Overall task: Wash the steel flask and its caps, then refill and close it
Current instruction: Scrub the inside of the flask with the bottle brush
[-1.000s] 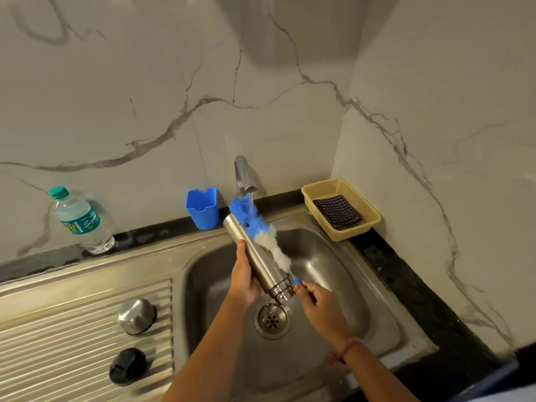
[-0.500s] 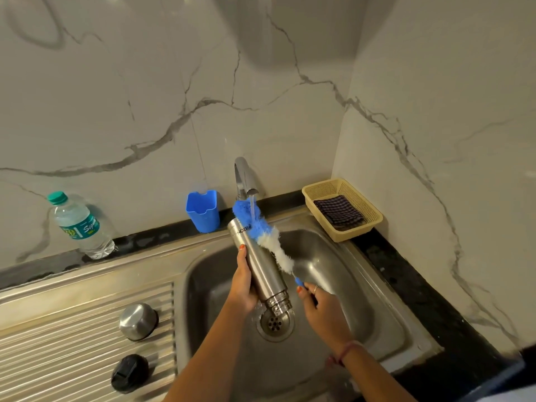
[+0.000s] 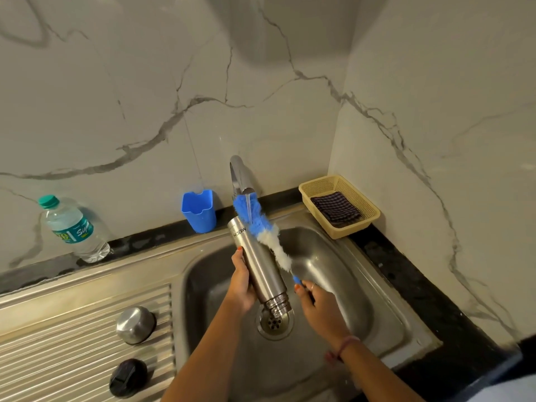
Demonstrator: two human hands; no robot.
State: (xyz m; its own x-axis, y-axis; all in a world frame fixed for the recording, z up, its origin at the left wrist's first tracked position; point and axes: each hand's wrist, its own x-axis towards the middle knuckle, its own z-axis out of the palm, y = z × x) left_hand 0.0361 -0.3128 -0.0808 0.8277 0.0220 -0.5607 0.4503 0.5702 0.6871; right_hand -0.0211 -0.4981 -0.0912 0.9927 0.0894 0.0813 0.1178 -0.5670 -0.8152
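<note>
My left hand (image 3: 240, 281) grips the steel flask (image 3: 258, 262) over the sink basin (image 3: 333, 274), tilted with its open threaded mouth pointing down toward the drain (image 3: 274, 322). In my right hand (image 3: 319, 307) is the handle of a blue and white bottle brush (image 3: 261, 227), whose bristles lie along the flask's right side. Water runs from the tap (image 3: 239, 175) onto the brush's blue tip. The steel cap (image 3: 135, 324) and the black inner cap (image 3: 127, 377) lie on the ribbed drainboard at left.
A blue plastic holder (image 3: 199, 210) stands behind the sink, left of the tap. A plastic water bottle (image 3: 74, 227) stands at the far left on the counter. A yellow basket (image 3: 367, 211) with a folded checked cloth (image 3: 336, 208) sits at the back right corner.
The flask and brush have stayed under the running tap, shifting only slightly; the brush has slid a little along the flask's side. The view has tilted slightly.
</note>
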